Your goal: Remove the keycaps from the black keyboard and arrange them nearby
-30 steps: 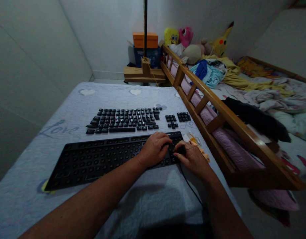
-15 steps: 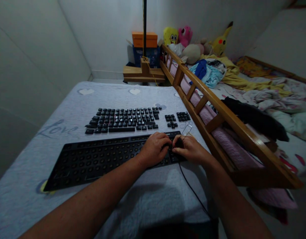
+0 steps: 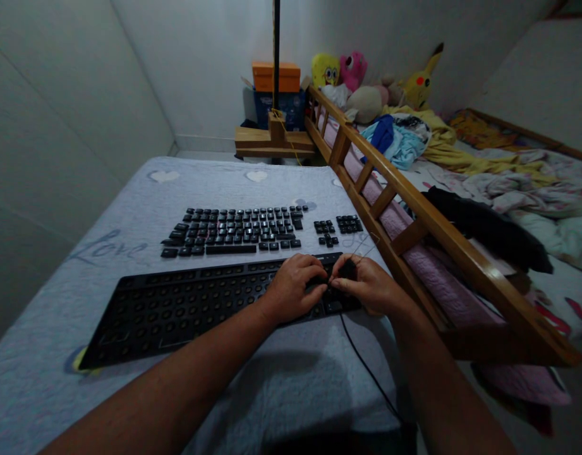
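Note:
A black keyboard (image 3: 177,309) with its keys stripped off lies slanted across the bed sheet, its bare key posts showing. My right hand (image 3: 366,284) is closed over its right end around a keycap puller (image 3: 350,270); the dark handle sits in the palm and thin wire loops stick out beyond it, away from the keyboard. Beside it, my left hand (image 3: 297,284) rests on the keyboard with fingers curled and the thumb close to the right fingertips. Whatever lies between these fingertips is too small and dark to name.
Loose black keycaps (image 3: 234,227) stand in keyboard order behind the keyboard, with smaller groups of keycaps (image 3: 350,224) to the right. A cable (image 3: 366,363) runs toward me. A wooden bed rail (image 3: 414,202) borders the right side. Plush toys (image 3: 352,69) and an orange box (image 3: 276,77) are farther back.
My right hand has turned slightly, and the puller's wire loops have swung to the right. My left thumb and fingers have shifted a little. The keyboard's right end has shifted slightly in view.

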Motion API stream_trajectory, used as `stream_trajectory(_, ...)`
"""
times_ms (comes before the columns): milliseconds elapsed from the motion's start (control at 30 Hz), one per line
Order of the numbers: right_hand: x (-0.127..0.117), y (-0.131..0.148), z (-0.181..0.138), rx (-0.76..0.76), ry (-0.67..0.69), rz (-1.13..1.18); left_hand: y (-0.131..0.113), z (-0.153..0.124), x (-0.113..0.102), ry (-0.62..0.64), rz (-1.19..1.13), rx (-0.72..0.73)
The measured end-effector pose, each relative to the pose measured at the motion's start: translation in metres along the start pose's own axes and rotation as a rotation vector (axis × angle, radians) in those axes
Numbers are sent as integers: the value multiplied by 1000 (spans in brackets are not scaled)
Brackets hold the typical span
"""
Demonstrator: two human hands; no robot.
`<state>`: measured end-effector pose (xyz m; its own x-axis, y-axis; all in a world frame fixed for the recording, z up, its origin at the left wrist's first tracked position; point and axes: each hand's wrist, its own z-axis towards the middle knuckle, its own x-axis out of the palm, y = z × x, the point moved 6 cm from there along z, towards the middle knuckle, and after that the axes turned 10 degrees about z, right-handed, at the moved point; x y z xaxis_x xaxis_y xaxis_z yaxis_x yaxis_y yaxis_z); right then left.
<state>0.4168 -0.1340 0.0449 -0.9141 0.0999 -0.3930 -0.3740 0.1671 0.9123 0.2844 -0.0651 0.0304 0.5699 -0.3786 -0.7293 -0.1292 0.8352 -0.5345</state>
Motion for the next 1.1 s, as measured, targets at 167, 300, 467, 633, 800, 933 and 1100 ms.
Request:
stream_trajectory(167,-4,10,-9,-69,-196,-120,1,-1,-3,-27,4,-11)
stream_trajectory(300,1,15,-11,-119,-231,-150,3,-2,-2,-80,36,-10)
stream_trajectory(467,5,17,-11,-135,-255,-167,4,-2,-2,-105,59,-21)
stream_trajectory(633,8,19,-11,-119,-255,-114,2,-3,-4,-108,38,-18)
stream_trajectory(800,8,17,-12,-131,-273,-57,2,-3,-5,-102,31,-32)
stream_trajectory(933,6,15,-13,-119,-302,-21,3,-3,-6,-105,34,-38)
stream_trajectory(1100,5,14,-14,-126,-318,-11,3,-2,-7,-114,32,-28)
